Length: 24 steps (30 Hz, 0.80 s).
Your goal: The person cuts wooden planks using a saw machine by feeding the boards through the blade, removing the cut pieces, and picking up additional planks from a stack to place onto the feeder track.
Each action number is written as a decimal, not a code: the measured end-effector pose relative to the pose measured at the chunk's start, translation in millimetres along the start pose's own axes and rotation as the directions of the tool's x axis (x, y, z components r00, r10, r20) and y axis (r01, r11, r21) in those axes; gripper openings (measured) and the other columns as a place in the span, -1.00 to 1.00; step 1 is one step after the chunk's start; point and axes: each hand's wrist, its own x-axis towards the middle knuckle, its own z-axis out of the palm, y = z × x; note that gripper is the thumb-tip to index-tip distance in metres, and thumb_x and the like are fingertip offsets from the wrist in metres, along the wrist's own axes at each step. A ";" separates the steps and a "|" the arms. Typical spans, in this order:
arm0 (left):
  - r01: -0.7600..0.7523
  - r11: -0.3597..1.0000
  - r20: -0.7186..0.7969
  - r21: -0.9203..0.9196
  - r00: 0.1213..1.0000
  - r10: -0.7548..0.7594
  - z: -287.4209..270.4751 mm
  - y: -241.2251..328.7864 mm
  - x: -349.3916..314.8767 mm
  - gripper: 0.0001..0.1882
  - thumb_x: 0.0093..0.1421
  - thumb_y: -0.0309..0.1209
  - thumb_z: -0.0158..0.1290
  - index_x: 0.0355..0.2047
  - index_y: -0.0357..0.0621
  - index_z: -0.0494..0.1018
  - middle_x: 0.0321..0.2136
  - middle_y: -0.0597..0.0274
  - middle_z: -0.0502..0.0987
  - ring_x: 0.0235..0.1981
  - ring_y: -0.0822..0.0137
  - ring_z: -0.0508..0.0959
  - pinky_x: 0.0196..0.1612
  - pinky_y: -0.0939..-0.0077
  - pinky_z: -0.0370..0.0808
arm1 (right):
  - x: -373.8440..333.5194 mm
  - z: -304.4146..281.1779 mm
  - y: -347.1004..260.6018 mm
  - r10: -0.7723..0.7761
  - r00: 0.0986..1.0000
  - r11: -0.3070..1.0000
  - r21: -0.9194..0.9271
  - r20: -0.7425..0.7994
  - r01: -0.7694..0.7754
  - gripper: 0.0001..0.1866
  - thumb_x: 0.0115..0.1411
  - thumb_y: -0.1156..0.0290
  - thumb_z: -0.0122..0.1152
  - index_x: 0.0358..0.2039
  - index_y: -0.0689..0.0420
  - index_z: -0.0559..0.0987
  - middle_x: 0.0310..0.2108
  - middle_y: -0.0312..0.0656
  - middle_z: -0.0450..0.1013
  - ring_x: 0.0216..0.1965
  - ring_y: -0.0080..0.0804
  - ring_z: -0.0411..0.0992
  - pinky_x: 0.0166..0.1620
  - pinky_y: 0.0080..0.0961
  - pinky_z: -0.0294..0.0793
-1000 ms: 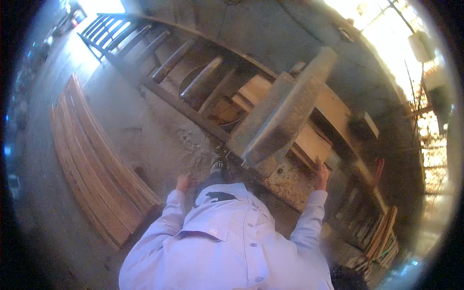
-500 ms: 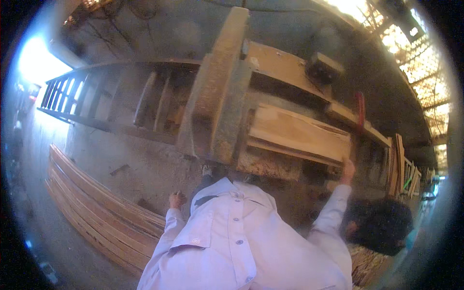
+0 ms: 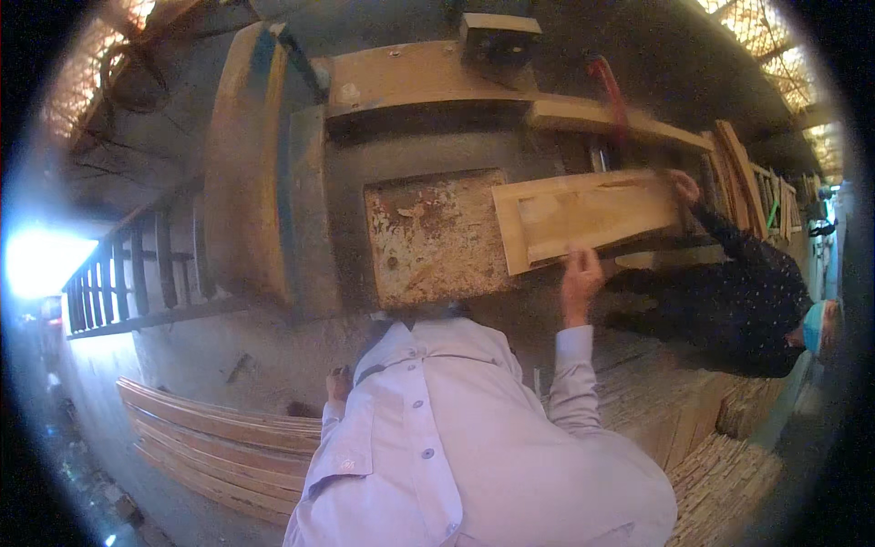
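A pale framed wooden panel [image 3: 597,216] lies at an angle, its left end over the worn, paint-flecked machine table [image 3: 437,242]. My right hand [image 3: 581,281] is closed at the panel's near long edge, fingertips and thumb pinched on it. Beside my hip hangs my left hand [image 3: 338,385], fingers curled, with nothing seen in them. At the panel's far right end is a co-worker's hand [image 3: 685,186], reaching in from a dark, dotted sleeve [image 3: 743,242].
Left of the table stands a tall wood-and-metal machine part [image 3: 246,173]. Behind it are a wooden board [image 3: 410,77], a dark box [image 3: 499,44] and a red curved bar [image 3: 608,87]. Long planks [image 3: 219,451] lie at left; stacked wood strips [image 3: 729,474] at right.
The panel has shifted right off much of the table and turned. My right hand went from its right end to its near edge. The co-worker has risen into view, hand at the panel.
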 end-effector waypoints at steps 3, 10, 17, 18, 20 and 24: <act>-0.390 0.866 0.167 0.313 0.920 0.354 -5.8 1.2 14.0 -0.73 0.18 -0.24 0.08 -0.19 -0.11 0.57 -0.37 0.03 0.63 -0.34 0.11 0.63 -0.33 0.23 0.56 | -49.0 37.1 -24.1 -0.231 0.952 0.969 -0.044 0.202 0.244 -0.84 0.22 0.39 0.22 -0.30 0.23 0.60 -0.39 -0.13 0.56 -0.36 -0.38 0.51 -0.26 -0.47 0.45; 0.157 0.764 0.203 -0.626 0.979 -0.035 2.0 -0.9 38.2 -0.67 0.16 -0.22 0.13 -0.14 -0.15 0.54 -0.18 0.09 0.61 -0.22 0.16 0.64 -0.28 0.28 0.60 | -94.9 68.2 -42.5 -0.365 0.635 0.929 0.223 0.681 0.294 -0.85 0.18 0.39 0.28 -0.31 0.20 0.62 -0.33 -0.09 0.56 -0.30 -0.23 0.53 -0.23 -0.42 0.49; -0.023 0.955 0.153 -0.295 0.986 0.071 6.1 47.8 30.4 -0.66 0.20 -0.22 0.06 -0.16 -0.24 0.52 -0.24 -0.02 0.62 -0.33 0.14 0.64 -0.30 0.23 0.57 | -86.4 67.0 -23.2 -0.388 0.553 0.916 0.240 0.737 0.323 -0.84 0.18 0.38 0.28 -0.24 0.15 0.62 -0.30 -0.11 0.56 -0.30 -0.25 0.55 -0.22 -0.41 0.51; -0.004 0.956 0.133 -0.292 0.990 0.045 7.5 46.9 16.4 -0.66 0.20 -0.22 0.06 -0.16 -0.24 0.52 -0.24 -0.02 0.62 -0.33 0.14 0.64 -0.30 0.23 0.57 | -86.6 65.8 -22.3 -0.380 0.524 0.917 0.236 0.762 0.322 -0.83 0.19 0.38 0.28 -0.24 0.15 0.61 -0.30 -0.12 0.57 -0.31 -0.26 0.55 -0.22 -0.42 0.52; 0.452 0.795 0.262 -0.405 0.890 -0.372 7.8 50.3 -11.2 -0.65 0.18 -0.20 0.10 -0.17 -0.21 0.57 -0.33 -0.11 0.63 -0.30 0.01 0.64 -0.25 0.19 0.54 | -94.0 69.3 -14.6 -0.387 0.479 0.919 0.291 0.788 0.265 -0.83 0.19 0.38 0.28 -0.24 0.15 0.61 -0.30 -0.12 0.57 -0.32 -0.27 0.55 -0.23 -0.43 0.52; 0.141 0.990 0.126 -0.004 0.982 -0.139 -0.4 133.8 -56.6 -0.67 0.18 -0.19 0.09 -0.27 -0.23 0.60 -0.38 -0.08 0.63 -0.37 0.01 0.64 -0.28 0.20 0.54 | -80.5 77.9 -1.2 -0.418 0.461 0.907 0.334 0.783 0.256 -0.81 0.19 0.35 0.28 -0.23 0.16 0.61 -0.30 -0.11 0.57 -0.34 -0.23 0.55 -0.24 -0.42 0.52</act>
